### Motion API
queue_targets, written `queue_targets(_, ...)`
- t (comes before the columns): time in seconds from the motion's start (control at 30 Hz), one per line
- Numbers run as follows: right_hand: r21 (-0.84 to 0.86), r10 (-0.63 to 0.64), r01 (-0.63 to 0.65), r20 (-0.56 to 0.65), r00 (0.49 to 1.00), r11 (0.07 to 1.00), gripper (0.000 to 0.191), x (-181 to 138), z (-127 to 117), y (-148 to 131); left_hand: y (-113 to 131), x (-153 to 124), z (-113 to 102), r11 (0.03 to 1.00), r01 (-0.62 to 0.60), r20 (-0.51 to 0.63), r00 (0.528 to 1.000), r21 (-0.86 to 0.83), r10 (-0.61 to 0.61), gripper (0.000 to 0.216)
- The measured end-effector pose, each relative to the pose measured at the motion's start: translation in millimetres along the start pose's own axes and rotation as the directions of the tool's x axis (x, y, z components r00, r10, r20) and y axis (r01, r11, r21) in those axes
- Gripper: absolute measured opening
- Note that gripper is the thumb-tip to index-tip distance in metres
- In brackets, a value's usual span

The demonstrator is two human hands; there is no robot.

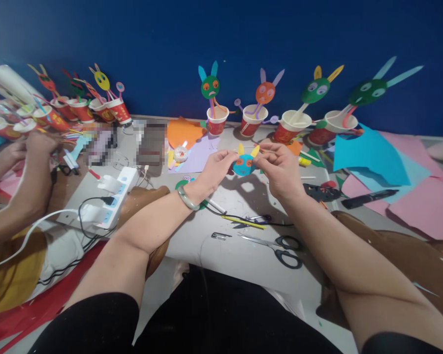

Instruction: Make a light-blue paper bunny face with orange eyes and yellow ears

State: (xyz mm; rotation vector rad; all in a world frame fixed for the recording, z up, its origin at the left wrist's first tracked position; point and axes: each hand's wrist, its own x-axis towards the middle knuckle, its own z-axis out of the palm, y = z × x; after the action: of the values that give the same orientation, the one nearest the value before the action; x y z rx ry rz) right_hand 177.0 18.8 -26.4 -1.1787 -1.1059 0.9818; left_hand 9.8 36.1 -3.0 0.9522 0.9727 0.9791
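A blue paper rabbit face [243,168] with orange eyes and two yellow ears is held up over the table between both hands. My left hand [219,169], with a bangle at its wrist, pinches the face's left side near one ear. My right hand [280,169] has its fingers closed at the right side, by the other yellow ear. Below them on the table lie scissors with black handles [288,250], a pen cap [221,236] and a yellow stick [243,222]. Part of a green paper piece [182,184] shows beside my left wrist.
Red paper cups [217,120] with paper animal figures line the back wall. A white power strip [120,196] with plugs and cables is at left, near another person's hands [40,147]. Coloured paper [372,157] and a black marker [369,198] lie at right.
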Motion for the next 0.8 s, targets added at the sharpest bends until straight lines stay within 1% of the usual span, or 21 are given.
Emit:
queue_targets(0.07, 0.008, 0.006, -0.006, -0.002, 1.000, 1.000, 0.043, -0.5, 0.2, -1.2, 1.8, -1.1, 0.7, 1.000, 0.001, 0.005, 1.000, 0.009, -0.001, 0.034)
queue_targets(0.2, 0.022, 0.023, -0.023, 0.026, 0.999, 0.999, 0.043, -1.2, 0.9, -0.7, 5.7, -3.6, 2.8, 0.999, 0.031, 0.039, 0.999, 0.018, -0.032, 0.035)
queue_targets(0.3, -0.003, 0.023, -0.023, 0.044, 0.999, 1.000, 0.041, -0.8, 1.0, 1.6, 6.0, -4.1, 3.6, 0.999, 0.033, 0.029, 0.999, 0.012, -0.033, 0.037)
queue_targets(0.4, -0.010, 0.024, -0.024, 0.028, 0.999, 1.000, 0.036, 0.1, 0.8, 3.8, 4.1, -2.8, 2.8, 1.000, 0.014, 0.006, 1.000, 0.007, -0.014, 0.035)
queue_targets(0.47, 0.004, 0.034, -0.035, 0.012, 0.999, 0.999, 0.035, 0.5, 1.0, 4.1, 2.9, -1.7, 1.8, 1.000, 0.006, 0.012, 1.000, 0.012, -0.006, 0.032)
queue_targets(0.67, 0.045, 0.059, -0.061, 0.044, 0.997, 0.997, 0.045, -0.7, 2.2, 0.2, 2.9, -2.2, 0.9, 1.000, 0.014, 0.041, 0.999, 0.027, -0.015, 0.030)
queue_targets(0.8, 0.031, 0.050, -0.051, 0.037, 0.998, 0.998, 0.044, -1.2, 1.9, -1.8, 2.5, -1.4, 0.4, 1.000, -0.011, 0.018, 1.000, 0.014, 0.011, 0.034)
